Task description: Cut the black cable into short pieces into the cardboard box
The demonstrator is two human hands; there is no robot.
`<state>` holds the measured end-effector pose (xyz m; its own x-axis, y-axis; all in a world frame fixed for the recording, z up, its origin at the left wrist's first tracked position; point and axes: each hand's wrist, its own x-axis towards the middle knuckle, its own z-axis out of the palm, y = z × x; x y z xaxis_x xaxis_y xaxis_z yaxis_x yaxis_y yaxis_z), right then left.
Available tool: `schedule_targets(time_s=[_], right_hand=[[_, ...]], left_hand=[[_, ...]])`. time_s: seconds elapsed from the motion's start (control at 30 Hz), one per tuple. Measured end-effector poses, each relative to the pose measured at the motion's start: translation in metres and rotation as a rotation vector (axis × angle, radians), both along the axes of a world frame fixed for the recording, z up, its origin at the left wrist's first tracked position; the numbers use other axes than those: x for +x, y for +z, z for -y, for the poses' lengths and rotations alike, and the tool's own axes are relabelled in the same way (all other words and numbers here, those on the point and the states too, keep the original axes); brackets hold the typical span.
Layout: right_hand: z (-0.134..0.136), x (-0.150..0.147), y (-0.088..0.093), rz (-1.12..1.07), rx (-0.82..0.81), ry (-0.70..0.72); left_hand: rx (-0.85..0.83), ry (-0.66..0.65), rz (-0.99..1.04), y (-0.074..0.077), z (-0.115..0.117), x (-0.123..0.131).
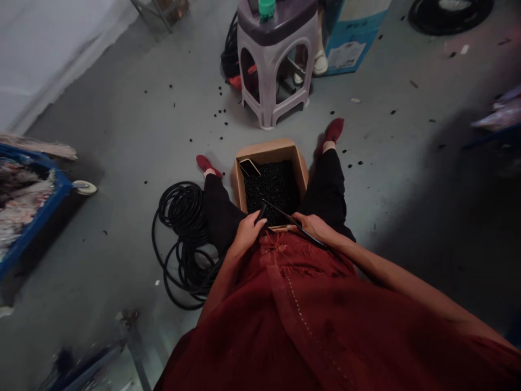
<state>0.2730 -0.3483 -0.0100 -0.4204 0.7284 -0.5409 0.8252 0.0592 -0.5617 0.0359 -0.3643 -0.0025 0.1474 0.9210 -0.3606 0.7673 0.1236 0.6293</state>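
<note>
My left hand (249, 229) is closed around a short length of black hose (261, 213) over the near side of an open cardboard box (301, 163). In my right hand (312, 226) is a long, thin, dark blade-like tool (280, 210). Its tip points left, close to the piece in my left hand. The exact kind of tool is too dark to make out. Many small black pieces (271, 184) fill the box, and a phone (249, 168) leans in its far left corner. A coil of black hose (183, 217) lies on the floor beside my left leg.
A stool (266, 65) with a green-capped bottle (266, 7) stands beyond the box. Behind it are a person's shoe (320, 63) and a blue carton (345, 54). A blue bin (40, 206) is at left; another black coil (450, 24) lies far right. Black bits dot the floor.
</note>
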Motion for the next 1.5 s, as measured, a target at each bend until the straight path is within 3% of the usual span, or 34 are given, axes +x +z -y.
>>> schedule_targets(time_s=[0.17,0.3,0.5,0.83,1.13,1.5], right_hand=[[-0.001,0.001,0.007,-0.128,0.044,-0.096],[-0.003,0.003,0.010,-0.163,0.081,-0.078],[-0.004,0.002,0.013,-0.129,0.081,-0.048],[-0.004,-0.005,0.013,-0.238,0.080,0.078],[-0.007,-0.010,0.027,-0.268,0.053,0.081],[-0.007,-0.009,0.025,-0.280,0.053,0.083]], left_hand=[[-0.076,0.165,0.277,0.004,0.002,-0.007],[-0.174,0.188,0.265,0.011,0.003,-0.010],[-0.066,0.289,0.234,0.021,0.002,-0.007],[-0.078,0.371,0.462,0.021,0.000,-0.004],[-0.079,0.286,0.369,0.021,0.002,0.001],[-0.066,0.193,0.278,0.032,0.000,0.003]])
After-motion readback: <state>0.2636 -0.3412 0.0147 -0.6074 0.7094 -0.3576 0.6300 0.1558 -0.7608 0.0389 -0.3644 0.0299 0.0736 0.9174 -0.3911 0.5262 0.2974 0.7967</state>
